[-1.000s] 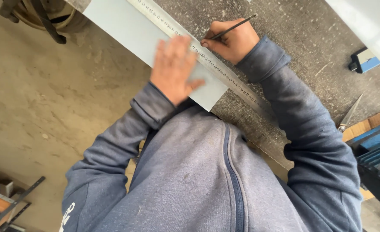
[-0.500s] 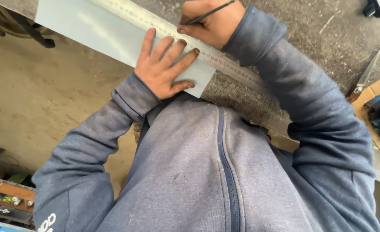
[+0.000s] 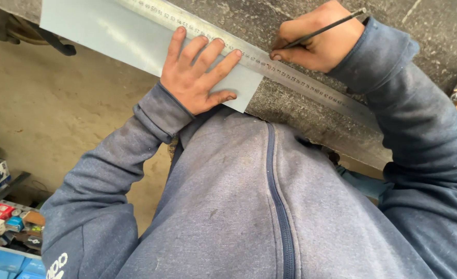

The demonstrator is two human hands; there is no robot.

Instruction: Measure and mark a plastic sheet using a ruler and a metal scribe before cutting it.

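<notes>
Pale grey-blue sheet (image 3: 109, 36), flat and smooth, lies across upper left of frame on a rough grey bench (image 3: 301, 111), w/ a long steel ruler (image 3: 311, 85) along its far edge, running toward the right. Left hand (image 3: 197, 77) spread flat, fingers pinning sheet and ruler; right hand (image 3: 319, 44) pinches a thin dark scriber (image 3: 324, 30), tip at ruler's edge. Lower left: tray (image 3: 6, 222) of small boxes & bits; bare concrete floor (image 3: 58, 113) mid-left is open.

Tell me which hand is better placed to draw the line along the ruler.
Right. The right hand grips the thin pencil, tip at the steel ruler edge. The left hand lies flat, fingers spread on ruler and pale sheet.
</notes>
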